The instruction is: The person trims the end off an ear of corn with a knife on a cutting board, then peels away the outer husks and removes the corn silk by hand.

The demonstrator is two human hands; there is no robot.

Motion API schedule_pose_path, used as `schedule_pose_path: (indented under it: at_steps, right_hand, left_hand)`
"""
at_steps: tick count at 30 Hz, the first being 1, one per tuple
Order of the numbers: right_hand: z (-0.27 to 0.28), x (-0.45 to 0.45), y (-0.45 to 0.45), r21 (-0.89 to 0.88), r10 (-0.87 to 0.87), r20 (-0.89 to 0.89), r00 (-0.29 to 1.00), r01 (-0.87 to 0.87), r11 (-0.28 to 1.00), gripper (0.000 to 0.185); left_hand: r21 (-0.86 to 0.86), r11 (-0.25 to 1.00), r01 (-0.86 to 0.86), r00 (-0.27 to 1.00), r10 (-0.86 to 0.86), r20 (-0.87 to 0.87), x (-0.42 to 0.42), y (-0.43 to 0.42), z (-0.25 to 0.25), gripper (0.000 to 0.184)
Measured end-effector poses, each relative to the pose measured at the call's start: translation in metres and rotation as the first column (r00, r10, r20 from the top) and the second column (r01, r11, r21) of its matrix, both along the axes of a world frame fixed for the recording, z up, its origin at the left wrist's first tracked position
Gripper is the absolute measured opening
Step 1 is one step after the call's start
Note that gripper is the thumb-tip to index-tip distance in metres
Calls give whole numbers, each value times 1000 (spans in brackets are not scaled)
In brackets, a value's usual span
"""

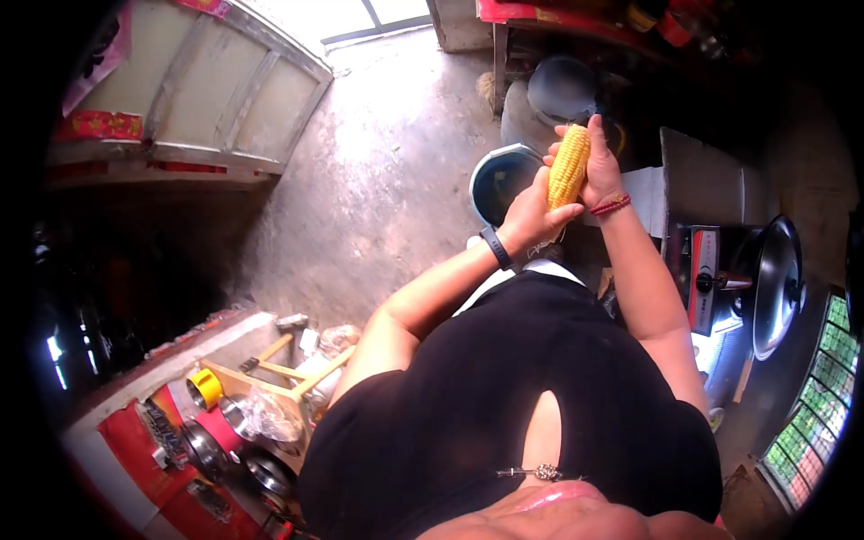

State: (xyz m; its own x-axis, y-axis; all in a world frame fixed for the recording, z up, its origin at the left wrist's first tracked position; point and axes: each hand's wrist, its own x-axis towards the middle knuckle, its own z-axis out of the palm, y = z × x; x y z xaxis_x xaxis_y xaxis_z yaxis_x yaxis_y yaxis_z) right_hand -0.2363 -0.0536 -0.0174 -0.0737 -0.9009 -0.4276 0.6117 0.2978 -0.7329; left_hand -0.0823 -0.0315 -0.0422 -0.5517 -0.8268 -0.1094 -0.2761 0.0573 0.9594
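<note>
A peeled yellow corn cob [569, 169] is held upright, slightly tilted, between both hands. My left hand [531, 212], with a dark band on the wrist, grips its lower left side, the thumb across the bottom end. On the right side, my right hand [601, 167] presses against the cob with its thumb pointing up; a red bead bracelet circles that wrist. Some of the fingers are hidden behind the cob. Just left of the hands and below them stands a blue-green bucket [480, 187]. Thin pale strands hang under my left hand.
Behind the hands is a grey-blue basin [562, 87]. At the right are a gas stove [703, 279] and a large metal lid [778, 288]. A yellow mug [205, 387] and metal bowls stand on a red-covered surface at the lower left. A wooden cabinet [211, 81] is at the upper left.
</note>
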Motion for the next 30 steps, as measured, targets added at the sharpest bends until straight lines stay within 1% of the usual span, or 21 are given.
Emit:
schedule_pose_path:
  at_steps: [1,2,5,6,8,9,10,11,12,13,15,16,17,19,20,21,23,24,27,28,30]
  right_hand:
    - [2,-1,-2,-1,27,58,998,-27,1000,65]
    - [0,0,-3,-29,24,60,998,-22,999,64]
    - [-7,2,-7,-84,34,70,997,-28,996,59]
    - [-7,5,-8,-81,10,33,999,-7,997,56]
    - [-4,12,-10,-80,-42,-46,998,38,996,51]
    - [-5,16,-11,-142,-63,-79,995,51,989,47]
    - [-9,23,-11,-201,-85,-112,990,62,978,43]
    - [-11,26,-11,-258,-109,-144,984,70,964,40]
    - [-11,26,-9,-262,-81,-51,995,65,963,38]
    - [-19,25,-10,-347,-112,-195,974,39,937,39]
    - [-39,25,-11,-489,-204,-451,869,-50,871,44]
    - [-18,33,-4,-445,-127,-294,947,-18,895,42]
    - [-17,38,2,-498,-156,-449,880,-101,861,40]
    - [-16,44,11,-549,-244,-706,665,-295,782,36]
    - [-3,51,19,-507,-230,-761,607,-335,794,32]
    - [3,49,22,-488,-198,-755,625,-334,807,31]
    - [9,44,28,-449,-135,-737,662,-331,830,30]
    - [8,38,32,-426,-112,-743,660,-338,839,29]
    - [14,32,53,-364,64,-710,701,-444,819,26]
    - [17,29,55,-391,49,-724,688,-468,792,25]
    - [19,15,47,-405,88,-573,815,-375,834,24]
  left_hand:
    - [-15,1000,-6,1000,7,27,2,0,6,74]
    - [-6,1000,15,999,-14,35,4,-2,10,69]
    - [17,1000,24,953,-18,-303,4,-4,-8,64]
    - [90,993,82,932,-45,-359,4,-5,-13,55]
    - [280,951,129,891,13,-454,8,-5,-7,50]
    - [371,915,159,868,49,-495,9,-4,-4,48]
    - [453,876,168,831,122,-543,7,-3,3,44]
    - [573,768,287,730,212,-650,7,-6,1,45]
    - [578,767,281,738,212,-640,7,-7,4,45]
    - [582,766,273,745,215,-632,8,-8,7,45]
    - [586,730,352,697,214,-685,15,-16,5,46]
    - [587,709,390,671,218,-709,18,-19,4,46]
    - [614,714,337,674,273,-687,18,-21,6,48]
    - [661,715,229,663,382,-644,15,-28,11,52]
    - [612,766,194,679,346,-648,16,-37,1,58]
    - [616,764,193,683,346,-643,18,-37,-7,59]
    - [624,758,188,693,348,-631,21,-34,-1,61]
    - [685,707,173,681,417,-602,22,-33,1,63]
    - [766,619,172,687,483,-544,30,-39,-8,65]
    - [756,639,142,665,504,-551,28,-42,-14,65]
    - [730,674,112,723,448,-525,33,-46,-22,63]
